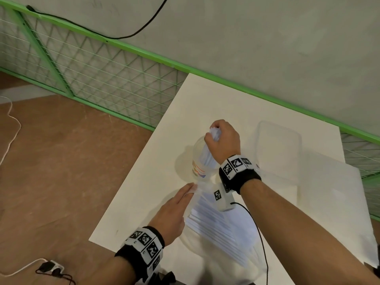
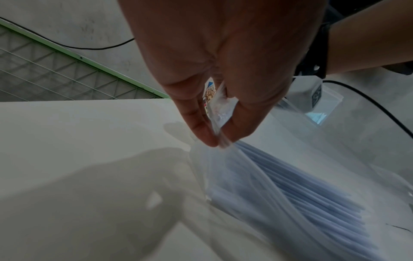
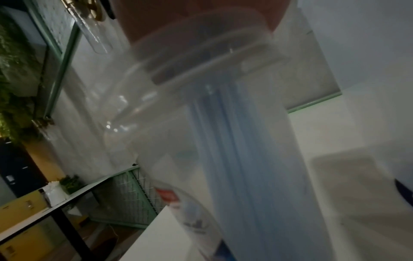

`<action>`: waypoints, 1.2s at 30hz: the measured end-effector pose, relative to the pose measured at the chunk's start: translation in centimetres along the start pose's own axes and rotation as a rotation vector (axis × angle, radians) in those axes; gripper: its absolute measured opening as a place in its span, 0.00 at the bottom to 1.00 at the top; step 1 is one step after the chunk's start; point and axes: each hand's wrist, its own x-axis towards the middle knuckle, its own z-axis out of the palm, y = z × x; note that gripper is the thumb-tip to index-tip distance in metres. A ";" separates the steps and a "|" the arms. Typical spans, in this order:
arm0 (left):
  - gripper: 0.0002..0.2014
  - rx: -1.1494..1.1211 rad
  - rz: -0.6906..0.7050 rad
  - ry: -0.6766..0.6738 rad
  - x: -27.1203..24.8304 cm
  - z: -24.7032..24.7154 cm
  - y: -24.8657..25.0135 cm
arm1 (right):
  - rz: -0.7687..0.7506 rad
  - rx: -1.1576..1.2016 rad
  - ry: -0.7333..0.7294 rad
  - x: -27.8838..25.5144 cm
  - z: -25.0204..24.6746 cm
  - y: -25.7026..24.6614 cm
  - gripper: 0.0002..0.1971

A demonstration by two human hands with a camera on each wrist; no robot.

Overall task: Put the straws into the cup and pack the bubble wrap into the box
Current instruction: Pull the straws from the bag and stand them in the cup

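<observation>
Straws (image 1: 212, 150), pale blue and bunched in right hand (image 1: 223, 140), enter clear cup (image 1: 198, 159); left hand (image 1: 174, 210) pinches bag (image 1: 222, 229).

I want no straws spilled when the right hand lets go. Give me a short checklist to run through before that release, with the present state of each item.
1. Right hand grips the bundle of straws at its top: ok.
2. Lower ends of the bundle inside the cup: ok, seen through the clear wall.
3. Cup standing upright on the table: ok.
4. Bundle bottomed out in the cup: cannot tell, the wrist view is blurred.
5. Left hand pinches the mouth of the bag of remaining straws: ok.
6. Box free for the bubble wrap: ok, it looks empty.
</observation>
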 end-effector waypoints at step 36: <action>0.46 0.035 0.024 0.009 -0.5 -0.4 0.4 | -0.070 -0.326 0.028 -1.8 -2.7 -2.6 0.21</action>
